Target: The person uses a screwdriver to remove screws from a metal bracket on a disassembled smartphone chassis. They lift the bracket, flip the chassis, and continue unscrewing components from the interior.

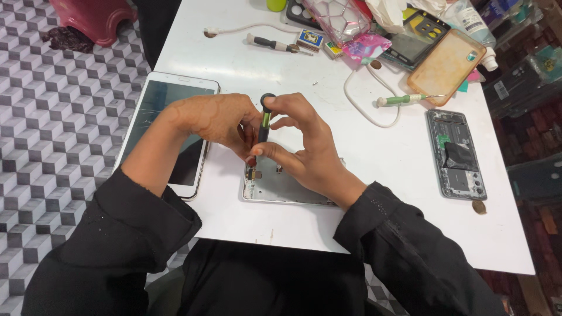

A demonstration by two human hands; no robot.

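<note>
Right hand (313, 152) pinching slim screwdriver (264, 120), metal frame (275, 187)

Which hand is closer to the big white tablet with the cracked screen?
The left hand. It hovers just past the white tablet's right edge, its forearm crossing the screen. The right hand is farther right, holding the screwdriver over the silver frame.

A white tabletop (374, 169) is seen; at 9 o'clock, grey cube-patterned floor (52, 117). A green-and-black screwdriver (264, 120), black sleeves (134, 228) and a red stool (93, 17) are shown.
</note>
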